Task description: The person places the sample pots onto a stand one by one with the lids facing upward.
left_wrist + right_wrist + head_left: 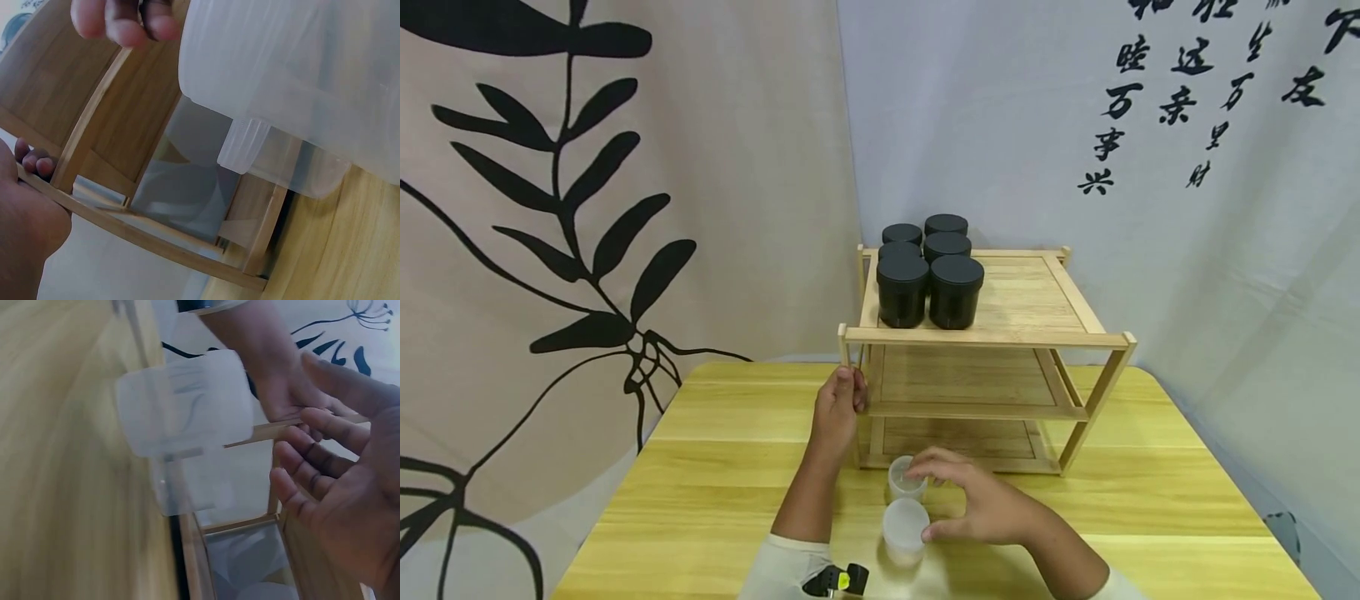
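A three-tier wooden shelf rack (pixel 992 411) stands on the table. My left hand (pixel 837 417) grips its left front post, fingers curled round the wood, as the left wrist view also shows with the post (pixel 144 240). Two translucent plastic jars stand in front of the rack: a nearer jar (pixel 905 529) with a whitish lid, and a farther jar (pixel 901 483) close to the bottom tier. Beside them on the right is my right hand (pixel 981 500), its fingers spread and relaxed. In the right wrist view, the right hand (pixel 350 469) shows apart from the nearer jar (pixel 187 403).
Several black lidded jars (pixel 902 292) stand in two rows on the left part of the top tier. The wooden table (pixel 722 492) extends on both sides of the rack. Behind it hang cloth curtains (pixel 760 167) with plant prints and writing.
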Demonstrator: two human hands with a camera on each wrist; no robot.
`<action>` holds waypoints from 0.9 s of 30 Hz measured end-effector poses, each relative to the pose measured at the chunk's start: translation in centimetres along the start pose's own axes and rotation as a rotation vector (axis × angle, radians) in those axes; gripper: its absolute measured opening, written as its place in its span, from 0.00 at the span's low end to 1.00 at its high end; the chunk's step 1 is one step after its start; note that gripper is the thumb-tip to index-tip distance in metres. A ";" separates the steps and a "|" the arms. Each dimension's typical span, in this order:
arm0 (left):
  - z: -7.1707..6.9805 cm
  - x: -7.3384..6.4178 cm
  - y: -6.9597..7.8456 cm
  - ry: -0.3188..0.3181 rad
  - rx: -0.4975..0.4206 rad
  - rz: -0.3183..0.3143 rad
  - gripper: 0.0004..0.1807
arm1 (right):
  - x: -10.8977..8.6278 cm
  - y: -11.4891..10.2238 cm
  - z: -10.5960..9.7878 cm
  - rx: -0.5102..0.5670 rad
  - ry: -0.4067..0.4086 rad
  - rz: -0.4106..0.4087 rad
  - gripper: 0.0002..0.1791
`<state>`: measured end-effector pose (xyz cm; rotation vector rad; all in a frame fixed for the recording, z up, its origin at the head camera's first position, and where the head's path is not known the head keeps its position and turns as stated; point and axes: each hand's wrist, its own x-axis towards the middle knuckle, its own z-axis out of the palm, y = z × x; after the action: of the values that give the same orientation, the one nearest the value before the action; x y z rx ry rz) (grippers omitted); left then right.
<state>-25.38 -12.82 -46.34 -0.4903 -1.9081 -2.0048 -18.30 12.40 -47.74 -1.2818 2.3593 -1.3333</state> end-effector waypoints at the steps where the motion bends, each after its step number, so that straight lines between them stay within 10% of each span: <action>1: 0.0 0.0 0.0 0.000 0.002 0.001 0.44 | 0.0 0.0 0.1 -0.009 -0.015 0.022 0.35; 27: 0.0 0.0 0.0 -0.014 -0.004 -0.004 0.45 | 0.5 0.7 2.1 -0.081 -0.104 0.059 0.41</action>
<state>-25.34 -12.81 -46.31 -0.5032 -1.9147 -2.0133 -18.01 10.88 -49.45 -1.2597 2.3820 -1.1372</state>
